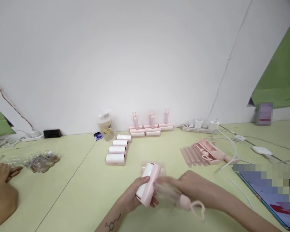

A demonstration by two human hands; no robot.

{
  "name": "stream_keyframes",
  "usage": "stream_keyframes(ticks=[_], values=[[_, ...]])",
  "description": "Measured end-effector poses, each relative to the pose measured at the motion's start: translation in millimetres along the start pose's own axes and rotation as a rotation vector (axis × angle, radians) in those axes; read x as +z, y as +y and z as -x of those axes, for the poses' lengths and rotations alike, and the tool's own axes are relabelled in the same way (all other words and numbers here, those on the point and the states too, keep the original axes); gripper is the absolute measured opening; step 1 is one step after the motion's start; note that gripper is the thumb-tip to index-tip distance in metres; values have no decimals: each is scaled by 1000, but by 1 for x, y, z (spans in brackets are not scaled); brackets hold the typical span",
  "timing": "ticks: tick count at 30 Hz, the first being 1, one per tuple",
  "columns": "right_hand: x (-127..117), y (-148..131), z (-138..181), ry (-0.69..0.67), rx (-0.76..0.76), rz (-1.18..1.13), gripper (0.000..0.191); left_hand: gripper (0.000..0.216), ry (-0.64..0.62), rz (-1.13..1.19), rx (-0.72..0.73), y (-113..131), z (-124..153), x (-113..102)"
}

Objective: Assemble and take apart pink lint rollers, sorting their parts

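A pink lint roller (149,190) with a white sheet roll is in my left hand (132,193), whose thumb presses on the white roll and whose fingers curl beneath. From its side a clear handle with a pink end cap and loop (186,202) points to the lower right, smeared by motion. My right hand (183,185) is closed around this handle near the roller head; its fingertips are blurred. Behind the roller head, a clear pinkish cover piece (162,167) lies on the table, partly hidden.
Several white-rolled heads (115,158) form a column left of centre. Finished-looking lint rollers (152,131) stand by the wall. Clear tubes and pink handle parts (205,153) lie right, near white cables (234,151). Another person's hand (0,174) rests left by clear-wrapped items (41,161). A bagged cup (106,127) stands behind.
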State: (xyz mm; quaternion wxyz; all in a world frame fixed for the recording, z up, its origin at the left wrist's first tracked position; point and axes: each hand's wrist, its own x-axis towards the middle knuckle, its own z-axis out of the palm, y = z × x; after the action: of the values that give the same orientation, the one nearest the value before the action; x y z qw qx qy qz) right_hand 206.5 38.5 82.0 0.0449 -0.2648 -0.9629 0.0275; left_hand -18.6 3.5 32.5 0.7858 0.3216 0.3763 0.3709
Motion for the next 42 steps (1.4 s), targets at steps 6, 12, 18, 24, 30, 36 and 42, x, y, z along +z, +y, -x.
stream_keyframes(ticks=[6,12,18,24,30,36,42], values=[[-8,35,9,68,482,-256,14,43,147,-80,172,-8,-4,2],[8,-3,-7,109,273,-430,20,38,347,-399,233,-16,-9,16],[18,-15,-7,189,245,-291,23,35,370,-567,352,-21,-7,19],[25,-35,-5,322,231,-39,46,26,419,-670,359,-25,-4,23],[29,-43,-5,354,249,175,70,25,555,-687,482,-29,-10,31],[41,-47,4,483,372,151,49,27,617,-601,575,-33,-21,49],[48,-41,13,475,515,-101,40,35,550,-369,570,-35,-37,64]])
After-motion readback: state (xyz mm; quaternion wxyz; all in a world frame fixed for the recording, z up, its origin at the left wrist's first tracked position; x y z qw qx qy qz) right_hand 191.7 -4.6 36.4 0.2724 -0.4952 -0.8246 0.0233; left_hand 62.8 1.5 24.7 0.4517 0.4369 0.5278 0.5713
